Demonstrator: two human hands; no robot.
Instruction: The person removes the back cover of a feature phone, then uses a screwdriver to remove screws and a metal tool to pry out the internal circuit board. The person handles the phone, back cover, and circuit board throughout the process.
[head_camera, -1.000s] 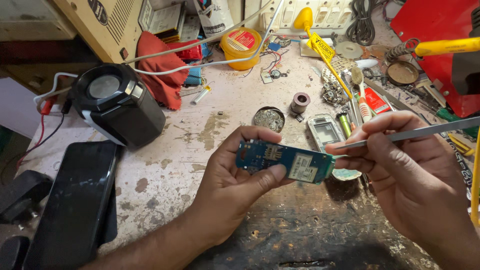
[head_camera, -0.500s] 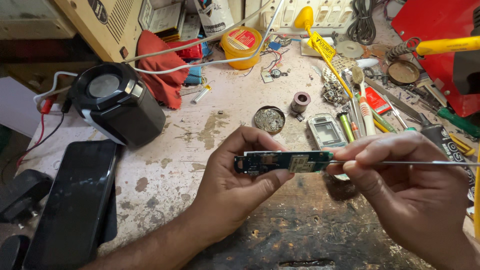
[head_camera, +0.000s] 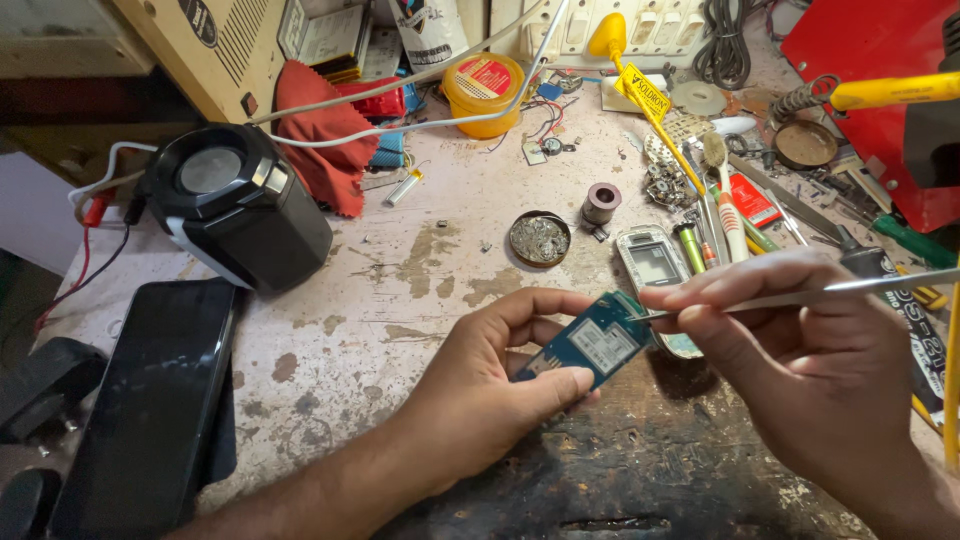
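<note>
My left hand (head_camera: 490, 390) grips a small blue-green circuit board (head_camera: 590, 345) between thumb and fingers, above the worn workbench (head_camera: 400, 270). The board is tilted, its face with a pale metal shield turned up. My right hand (head_camera: 800, 350) pinches a thin metal tool (head_camera: 840, 288), like tweezers or a probe. Its tip meets the board's upper right edge. Just behind the board lies a silver phone front housing (head_camera: 655, 265), partly hidden by my fingers.
A black speaker-like box (head_camera: 235, 205) stands at the left with a dark phone (head_camera: 150, 400) in front of it. A round tin (head_camera: 540, 240), a yellow jar (head_camera: 485, 90), a red cloth (head_camera: 320, 135), soldering irons, brushes and several small tools crowd the back and right.
My left hand has turned the board from edge-on to face-up and angled it. The right hand's tool tip stays at the board's right end.
</note>
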